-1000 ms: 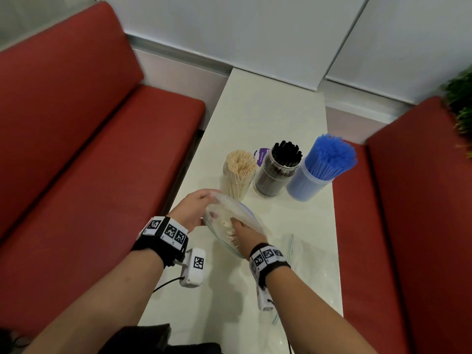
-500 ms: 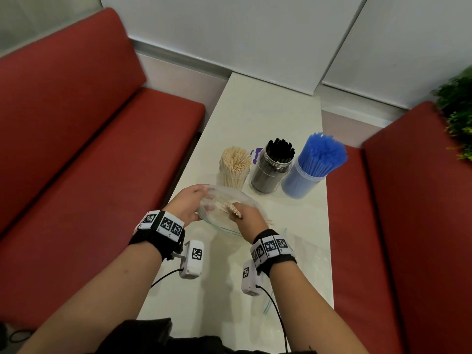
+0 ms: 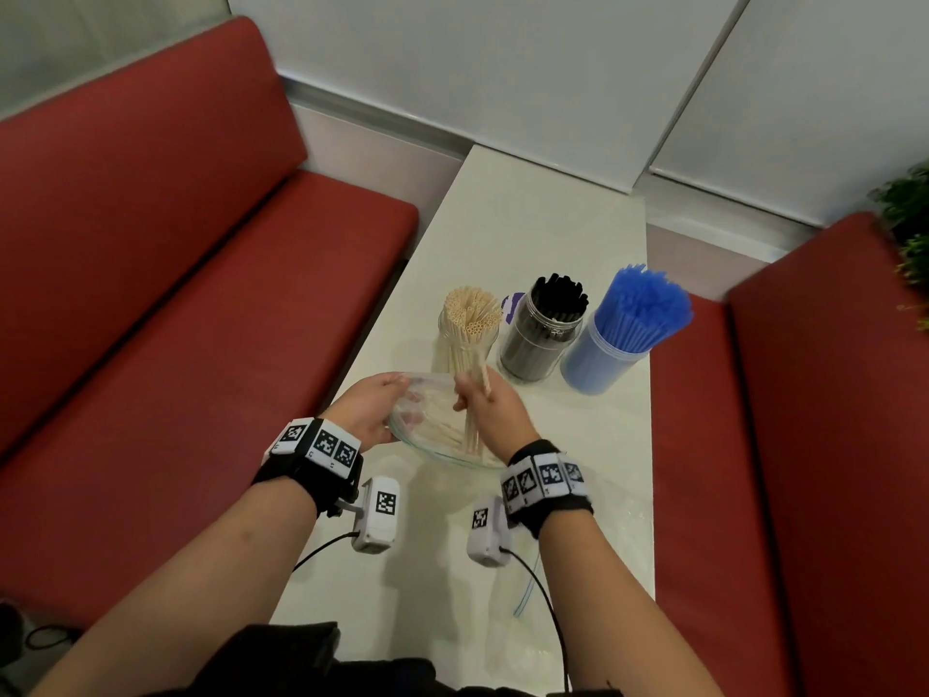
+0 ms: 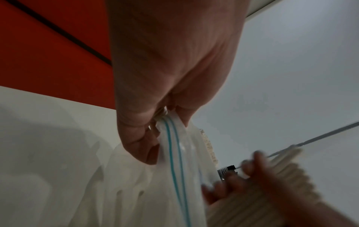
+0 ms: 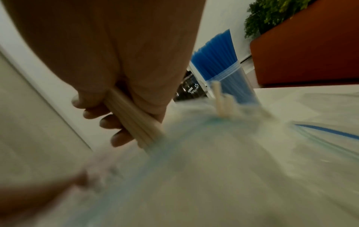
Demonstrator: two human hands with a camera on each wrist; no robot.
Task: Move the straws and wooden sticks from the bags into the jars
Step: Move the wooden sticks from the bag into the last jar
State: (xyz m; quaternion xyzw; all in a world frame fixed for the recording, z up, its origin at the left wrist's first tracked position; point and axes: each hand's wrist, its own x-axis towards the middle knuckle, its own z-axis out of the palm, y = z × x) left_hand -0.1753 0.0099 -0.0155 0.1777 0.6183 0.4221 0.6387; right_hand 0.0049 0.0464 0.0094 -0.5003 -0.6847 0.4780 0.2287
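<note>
looks like a cafe or diner booth to us, red padded benches (image 3: 211, 274) on both sides of a narrow white table (image 3: 528, 233), jars of straws (image 3: 628, 334) on it, plain white wall panels (image 3: 452, 67), green plant (image 3: 910, 218) behind one bench

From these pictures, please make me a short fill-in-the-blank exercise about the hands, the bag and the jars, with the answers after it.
1. The right hand grips a bundle of ____ straws.
2. The left hand pinches the rim of the clear ____.
3. In the row of three jars, the jar of black straws stands between the beige jar and the ____ one.

Missing words: beige; bag; blue
</note>
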